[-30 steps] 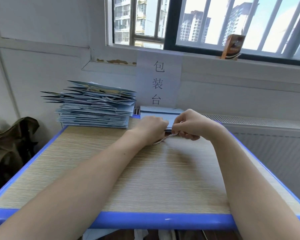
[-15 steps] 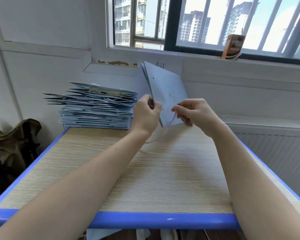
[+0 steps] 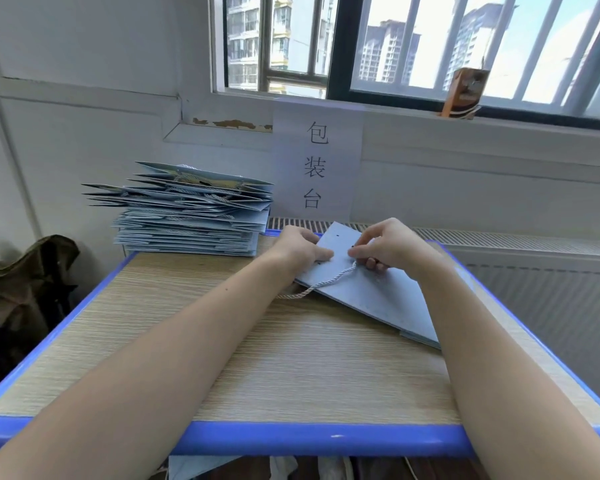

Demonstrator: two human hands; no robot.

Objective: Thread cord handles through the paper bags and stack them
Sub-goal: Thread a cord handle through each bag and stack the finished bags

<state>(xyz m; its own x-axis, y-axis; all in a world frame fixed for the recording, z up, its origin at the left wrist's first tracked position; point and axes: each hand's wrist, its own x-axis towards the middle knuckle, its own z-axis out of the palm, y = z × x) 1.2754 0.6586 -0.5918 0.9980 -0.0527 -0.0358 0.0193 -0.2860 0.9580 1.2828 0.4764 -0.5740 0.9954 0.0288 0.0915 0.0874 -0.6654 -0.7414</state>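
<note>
Nearest me is the wood-grain table with blue edging [image 3: 291, 439]. On it I see a flat pale-blue paper bag [image 3: 368, 296] lying at an angle toward the right side. A twisted white cord handle [image 3: 321, 284] trails across its face. My left hand [image 3: 300, 249] grips the bag's near edge; my right hand [image 3: 383, 245] seems to pinch the cord's end by a punched hole, though the fingertips blur. Farther left stands the stack of finished pale-blue bags [image 3: 187, 213], below a white paper sign [image 3: 316, 164].

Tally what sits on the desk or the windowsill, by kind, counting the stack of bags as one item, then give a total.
Stack of bags: 1
Loose paper bag: 1
Loose cord: 1
Carton on windowsill: 1
Total: 4
</note>
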